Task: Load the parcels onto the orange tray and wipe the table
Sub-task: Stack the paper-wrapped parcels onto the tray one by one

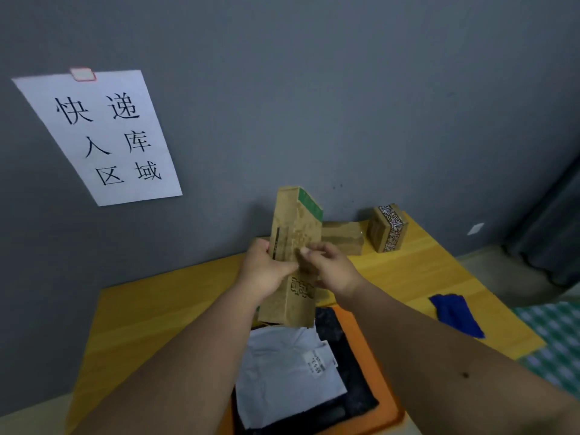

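Observation:
A tall brown cardboard parcel (295,246) with a green end stands upright in the air above the orange tray (367,356). My left hand (266,268) grips its left side and my right hand (329,265) grips its right side. In the tray lie a grey-white bag parcel (282,372) with a label and a black bag parcel (345,384) under it. Two more parcels stand at the back of the yellow table (163,309): a flat brown box (343,237) and a small box with patterned tape (387,229). A blue cloth (455,313) lies on the table's right side.
A grey wall rises right behind the table, with a white paper sign (103,133) taped on it at the left. A green chequered surface (555,340) lies beyond the table's right edge, and a dark curtain (546,230) hangs at the far right.

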